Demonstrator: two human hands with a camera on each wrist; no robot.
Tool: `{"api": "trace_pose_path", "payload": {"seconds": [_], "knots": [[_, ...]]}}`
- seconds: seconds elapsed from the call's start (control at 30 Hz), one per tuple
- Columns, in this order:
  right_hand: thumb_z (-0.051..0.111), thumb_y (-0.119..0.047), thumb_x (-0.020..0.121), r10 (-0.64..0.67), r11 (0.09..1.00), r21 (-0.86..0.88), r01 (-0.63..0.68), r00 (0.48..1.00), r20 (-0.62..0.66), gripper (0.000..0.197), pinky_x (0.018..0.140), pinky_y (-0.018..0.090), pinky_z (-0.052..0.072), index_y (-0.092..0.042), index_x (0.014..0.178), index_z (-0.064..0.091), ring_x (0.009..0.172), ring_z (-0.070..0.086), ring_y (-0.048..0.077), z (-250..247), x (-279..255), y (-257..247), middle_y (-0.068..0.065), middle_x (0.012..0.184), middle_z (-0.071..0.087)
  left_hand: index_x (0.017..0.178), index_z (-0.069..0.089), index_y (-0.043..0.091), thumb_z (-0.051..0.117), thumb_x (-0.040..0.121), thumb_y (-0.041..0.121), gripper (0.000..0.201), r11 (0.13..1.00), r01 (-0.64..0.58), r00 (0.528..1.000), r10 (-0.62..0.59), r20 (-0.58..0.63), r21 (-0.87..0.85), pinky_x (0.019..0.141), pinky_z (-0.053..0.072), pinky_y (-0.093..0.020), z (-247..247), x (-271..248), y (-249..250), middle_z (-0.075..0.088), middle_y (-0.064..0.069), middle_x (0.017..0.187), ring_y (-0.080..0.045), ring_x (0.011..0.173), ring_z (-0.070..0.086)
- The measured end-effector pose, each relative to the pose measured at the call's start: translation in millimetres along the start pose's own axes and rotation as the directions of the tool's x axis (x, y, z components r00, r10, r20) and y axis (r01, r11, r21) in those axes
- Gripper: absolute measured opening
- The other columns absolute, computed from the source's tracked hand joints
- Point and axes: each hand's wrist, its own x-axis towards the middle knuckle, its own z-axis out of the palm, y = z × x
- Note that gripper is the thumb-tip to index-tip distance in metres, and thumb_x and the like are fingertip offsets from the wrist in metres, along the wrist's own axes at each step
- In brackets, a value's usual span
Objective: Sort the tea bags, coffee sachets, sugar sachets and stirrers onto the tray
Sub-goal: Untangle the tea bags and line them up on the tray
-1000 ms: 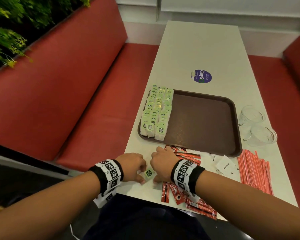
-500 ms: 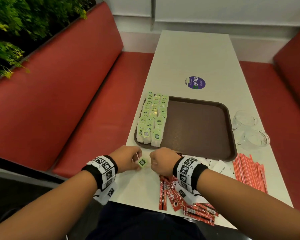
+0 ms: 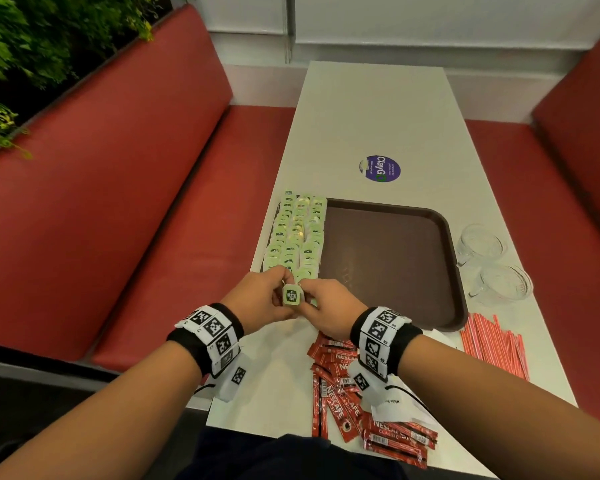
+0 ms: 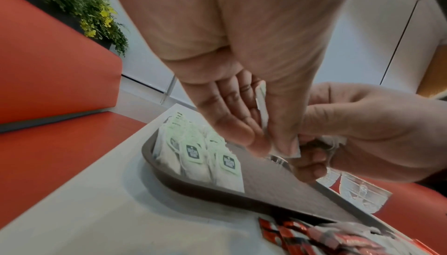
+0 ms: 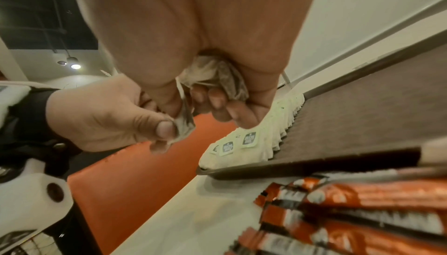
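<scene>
Above tray (image 3: 395, 271) front edge, L hand (image 3: 260, 296) & R hand (image 3: 326, 310) both pinching one tea bag (image 3: 291, 295)

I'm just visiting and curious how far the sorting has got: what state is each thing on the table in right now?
Tea bag: held up between left hand and right hand.
Tea bag rows: lined up on the tray's left side.
Tray: otherwise bare.
Coffee sachets: loose pile on the table.
Stirrers: off the tray.
Glass cups: empty, upright.
</scene>
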Motion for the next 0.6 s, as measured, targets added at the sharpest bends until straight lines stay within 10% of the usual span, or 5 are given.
{"api": "trace_pose_path", "payload": {"seconds": [0.3, 0.47, 0.6], "knots": [[0.058, -0.021, 0.090, 0.022, 0.997, -0.069, -0.024, 1.000, -0.022, 0.033, 0.066, 0.039, 0.048, -0.034, 0.066, 0.039, 0.071, 0.052, 0.020, -2.7, 11.3, 8.7, -0.010, 0.070, 0.048, 0.088, 0.071, 0.021, 0.071, 0.090, 0.026, 0.006, 0.995, -0.089, 0.995, 0.091, -0.045, 0.047, 0.063, 0.045, -0.021, -8.0, 14.9, -3.3, 0.068, 0.007, 0.076, -0.004, 0.066, 0.056], [0.059, -0.027, 0.092, 0.137, 0.990, -0.022, -0.137, 0.990, 0.019, 0.012, 0.062, 0.031, 0.044, -0.019, 0.100, 0.052, 0.065, 0.055, 0.018, -10.2, 15.8, 9.6, 0.002, 0.090, 0.063, 0.094, 0.067, 0.021, 0.063, 0.095, 0.025, 0.006, 0.992, 0.104, 0.978, -0.088, -0.191, 0.076, 0.064, 0.049, -0.027, -6.6, 28.6, -18.8, 0.066, 0.001, 0.074, -0.013, 0.065, 0.056], [0.054, -0.021, 0.094, 0.230, 0.969, 0.066, -0.238, 0.967, 0.111, 0.016, 0.051, 0.027, 0.034, -0.013, 0.106, 0.049, 0.052, 0.044, 0.013, -18.4, 11.9, 9.3, -0.001, 0.072, 0.054, 0.106, 0.065, 0.024, 0.056, 0.099, 0.026, 0.012, 0.958, 0.208, 0.978, -0.199, -0.064, 0.196, 0.071, 0.054, -0.031, -3.3, 43.8, -30.3, 0.067, 0.001, 0.085, -0.020, 0.076, 0.063]]}}
